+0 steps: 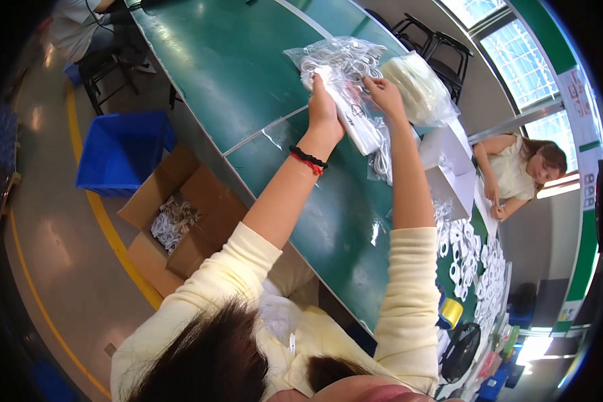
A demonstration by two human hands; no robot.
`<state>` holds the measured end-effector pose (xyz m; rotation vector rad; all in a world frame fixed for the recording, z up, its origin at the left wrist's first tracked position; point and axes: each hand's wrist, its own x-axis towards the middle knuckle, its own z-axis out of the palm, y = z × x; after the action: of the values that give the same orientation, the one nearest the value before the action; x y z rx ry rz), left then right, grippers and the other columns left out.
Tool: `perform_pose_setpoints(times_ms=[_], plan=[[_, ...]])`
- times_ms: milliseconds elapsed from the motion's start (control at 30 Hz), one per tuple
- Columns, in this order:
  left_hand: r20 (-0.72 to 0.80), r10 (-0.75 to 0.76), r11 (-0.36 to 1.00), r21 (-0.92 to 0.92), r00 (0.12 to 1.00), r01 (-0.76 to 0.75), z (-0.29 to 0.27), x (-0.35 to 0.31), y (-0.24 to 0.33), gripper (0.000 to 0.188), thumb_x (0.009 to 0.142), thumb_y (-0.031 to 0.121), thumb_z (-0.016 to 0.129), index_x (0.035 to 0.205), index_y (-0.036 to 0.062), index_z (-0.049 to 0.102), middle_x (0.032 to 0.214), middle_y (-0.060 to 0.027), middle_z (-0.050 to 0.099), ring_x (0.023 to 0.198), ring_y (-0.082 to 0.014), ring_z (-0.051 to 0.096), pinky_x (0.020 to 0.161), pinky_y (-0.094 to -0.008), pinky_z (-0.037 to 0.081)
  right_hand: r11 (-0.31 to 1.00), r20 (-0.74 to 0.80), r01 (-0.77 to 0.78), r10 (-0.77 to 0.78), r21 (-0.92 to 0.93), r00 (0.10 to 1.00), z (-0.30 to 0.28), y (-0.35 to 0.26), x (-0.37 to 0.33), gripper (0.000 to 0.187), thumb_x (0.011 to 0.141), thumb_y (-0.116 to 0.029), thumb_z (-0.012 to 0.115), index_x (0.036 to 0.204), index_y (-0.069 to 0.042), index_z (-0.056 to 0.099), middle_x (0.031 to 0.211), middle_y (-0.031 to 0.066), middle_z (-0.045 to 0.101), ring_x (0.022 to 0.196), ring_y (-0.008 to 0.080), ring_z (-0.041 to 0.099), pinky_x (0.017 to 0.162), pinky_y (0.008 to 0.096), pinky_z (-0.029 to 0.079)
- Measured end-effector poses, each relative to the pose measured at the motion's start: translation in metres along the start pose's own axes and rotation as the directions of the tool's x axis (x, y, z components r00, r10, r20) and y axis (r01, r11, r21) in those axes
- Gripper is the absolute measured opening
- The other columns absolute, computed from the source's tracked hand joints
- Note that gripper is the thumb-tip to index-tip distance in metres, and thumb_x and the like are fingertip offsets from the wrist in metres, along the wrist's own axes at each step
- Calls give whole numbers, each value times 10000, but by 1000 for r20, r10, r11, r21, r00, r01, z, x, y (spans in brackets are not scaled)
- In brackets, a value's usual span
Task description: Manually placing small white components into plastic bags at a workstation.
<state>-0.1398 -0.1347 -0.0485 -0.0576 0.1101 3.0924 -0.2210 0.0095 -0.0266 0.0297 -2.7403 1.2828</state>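
My left hand (325, 112) is closed round a long white packet (357, 126) with a shiny clear surface and small dark print. My right hand (386, 99) is beside it on the right, thumb and fingers pinched on crinkled clear plastic at the packet's far end. Just beyond both hands lies a clear plastic bag (342, 53) of coiled white cables. Another bagged white cable (380, 159) rests on the green table (241, 74) by the packet's near end. The palm of my left hand hides part of the packet.
A stack of clear bags (419, 87) and an open white box (447, 171) stand to the right. Many white ring-ended pieces (472, 258) lie nearer, with a yellow tape roll (451, 313). Left are a blue bin (124, 151) and a cardboard box (208, 228). A co-worker (522, 167) sits right.
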Motion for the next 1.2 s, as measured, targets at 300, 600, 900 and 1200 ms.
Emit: perform_pose_setpoints(times_ms=[300,600,900,1200], plan=[[-33,3,998,61,999,-1,18,-17,8,555,942,488,276,1210,15,384,1020,-148,523,867,-283,588,701,-369,492,901,-191,212,-300,-378,935,6,-24,-17,313,699,-261,669,866,-5,600,768,140,651,737,244,650,666,323,504],[36,-447,765,534,894,361,21,-27,-13,574,924,513,347,1088,-19,486,852,-133,590,662,-203,602,584,-326,522,890,-141,210,-167,405,976,-123,-43,-81,235,889,-120,522,1084,12,523,914,99,606,809,154,621,660,234,499],[92,-732,552,660,675,509,20,-42,-31,522,946,482,303,1080,29,524,830,-138,615,657,-216,623,601,-349,533,873,58,475,-471,-113,880,-131,-62,-133,200,880,47,473,1048,-3,569,990,67,611,848,118,585,690,227,473],[142,-791,532,640,595,554,20,-48,-31,495,958,464,276,1094,55,520,852,-135,618,667,-218,612,613,-361,528,930,99,355,-346,-95,933,-118,-62,-146,176,857,2,529,1021,-14,594,965,72,628,811,122,600,722,235,478]])
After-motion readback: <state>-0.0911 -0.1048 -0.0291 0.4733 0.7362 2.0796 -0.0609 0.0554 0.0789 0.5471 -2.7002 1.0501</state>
